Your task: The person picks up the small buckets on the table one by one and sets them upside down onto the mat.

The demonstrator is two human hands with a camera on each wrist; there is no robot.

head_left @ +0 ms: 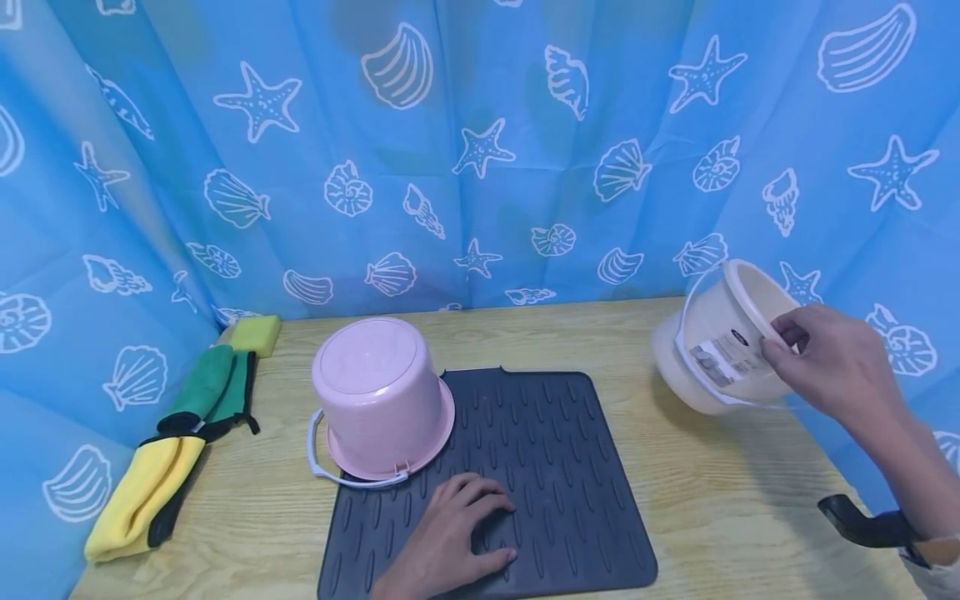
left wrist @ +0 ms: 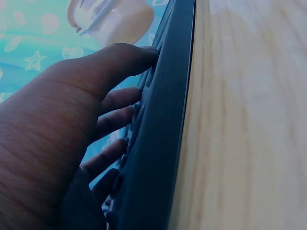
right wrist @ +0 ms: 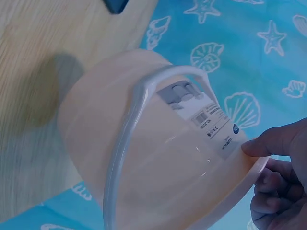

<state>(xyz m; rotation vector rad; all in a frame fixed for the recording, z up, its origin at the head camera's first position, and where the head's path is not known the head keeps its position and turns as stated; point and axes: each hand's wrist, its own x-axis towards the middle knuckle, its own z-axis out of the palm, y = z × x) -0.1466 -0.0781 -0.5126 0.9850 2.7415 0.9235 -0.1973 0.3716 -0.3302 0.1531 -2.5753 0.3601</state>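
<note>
A cream-coloured bucket (head_left: pixel 720 350) with a white handle and a paper label is tilted at the right of the table, its mouth toward the right. My right hand (head_left: pixel 836 358) pinches its rim, thumb on the outside, as the right wrist view (right wrist: pixel 280 167) also shows. My left hand (head_left: pixel 453 533) rests with fingers spread and slightly bent on the black ridged mat (head_left: pixel 555 467). Upside down on the mat's far left corner stands a pink bucket (head_left: pixel 378 392), its pale handle lying to the left and front.
At the left lie a folded yellow cloth (head_left: pixel 146 492), a green cloth (head_left: pixel 202 383) and a yellow-green sponge (head_left: pixel 257 335). A blue curtain (head_left: pixel 465 167) with white shells encloses the wooden table (head_left: pixel 247 517) at the back and sides.
</note>
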